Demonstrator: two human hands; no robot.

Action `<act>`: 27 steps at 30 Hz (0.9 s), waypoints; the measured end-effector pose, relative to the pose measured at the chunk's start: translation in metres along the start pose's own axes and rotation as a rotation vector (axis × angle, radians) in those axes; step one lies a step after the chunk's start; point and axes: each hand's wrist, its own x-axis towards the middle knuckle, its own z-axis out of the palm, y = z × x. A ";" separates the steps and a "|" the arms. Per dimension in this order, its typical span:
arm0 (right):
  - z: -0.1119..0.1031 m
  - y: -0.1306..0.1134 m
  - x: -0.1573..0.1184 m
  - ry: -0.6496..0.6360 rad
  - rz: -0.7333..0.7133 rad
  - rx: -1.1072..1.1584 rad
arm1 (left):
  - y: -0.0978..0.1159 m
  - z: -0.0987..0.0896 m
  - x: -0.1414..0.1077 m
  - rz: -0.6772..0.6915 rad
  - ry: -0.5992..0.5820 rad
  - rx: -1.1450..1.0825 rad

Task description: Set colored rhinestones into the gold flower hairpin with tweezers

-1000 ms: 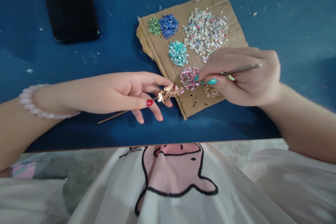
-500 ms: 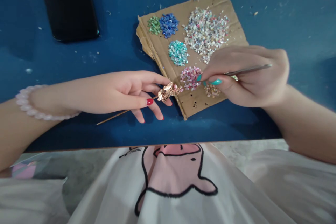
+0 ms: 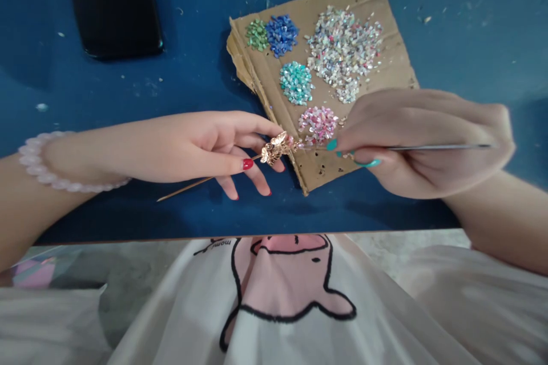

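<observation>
My left hand (image 3: pixel 188 148) pinches a gold hairpin (image 3: pixel 276 147) between thumb and index finger, the other fingers spread loosely beneath. Butterfly and flower shapes with pink bits decorate its head, and its long thin shaft slants down to the left under the hand. Across from it, my right hand (image 3: pixel 428 142) closes round a slim metal tool (image 3: pixel 445 147), held like a pen. The tool's thin front end points at the pink end of the hairpin; whether they touch is hard to tell. Just behind that end lies a pile of pink chips (image 3: pixel 318 124) on a cardboard piece (image 3: pixel 295 177).
Also on the cardboard are piles of green chips (image 3: pixel 257 34), blue chips (image 3: pixel 281 35), turquoise chips (image 3: pixel 296 82) and a larger pile of whitish chips (image 3: pixel 345 48). A black phone (image 3: pixel 113 8) lies at the back left of the blue table (image 3: pixel 201 23), which has scattered crumbs.
My right hand has moved right and toward me, bringing the tool's tip from the pink pile to the hairpin's end. The tool now lies nearly level. My left hand keeps its pinch.
</observation>
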 end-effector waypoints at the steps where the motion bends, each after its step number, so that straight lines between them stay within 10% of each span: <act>1: 0.001 0.000 0.000 0.011 -0.004 -0.008 | -0.001 0.000 0.000 0.005 -0.004 0.004; 27: 0.001 -0.003 -0.005 -0.016 -0.021 -0.118 | 0.001 0.000 0.007 -0.084 0.122 -0.267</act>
